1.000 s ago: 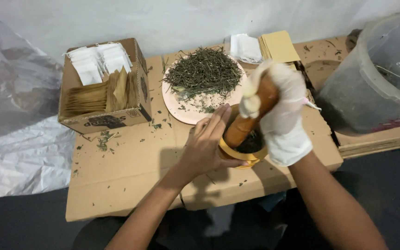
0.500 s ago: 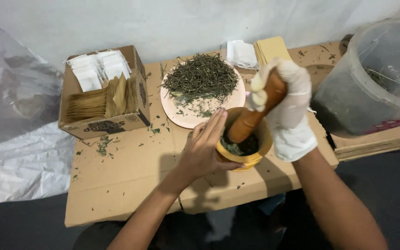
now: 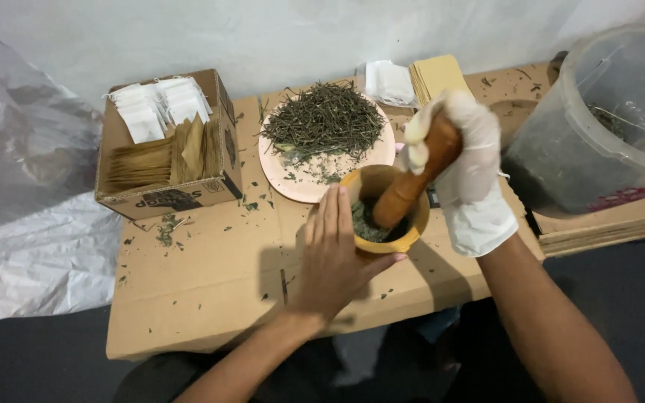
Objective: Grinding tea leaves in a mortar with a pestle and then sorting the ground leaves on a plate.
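Pestle (image 3: pixel 410 188) slants up-right from the mortar (image 3: pixel 384 213) at frame centre, gripped by the gloved right hand (image 3: pixel 463 160); left hand (image 3: pixel 335 254) spread flat against the mortar's left side.

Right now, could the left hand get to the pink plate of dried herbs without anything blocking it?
Probably yes. The left hand rests against the near side of the yellow mortar, and the pink plate lies just beyond its fingers. Only bare cardboard shows between them; the mortar stands to the right of that path.

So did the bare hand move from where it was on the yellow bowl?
Yes. The left hand slid down off the rim of the yellow bowl toward the person, away from the pink plate, and now lies flatter beside it.
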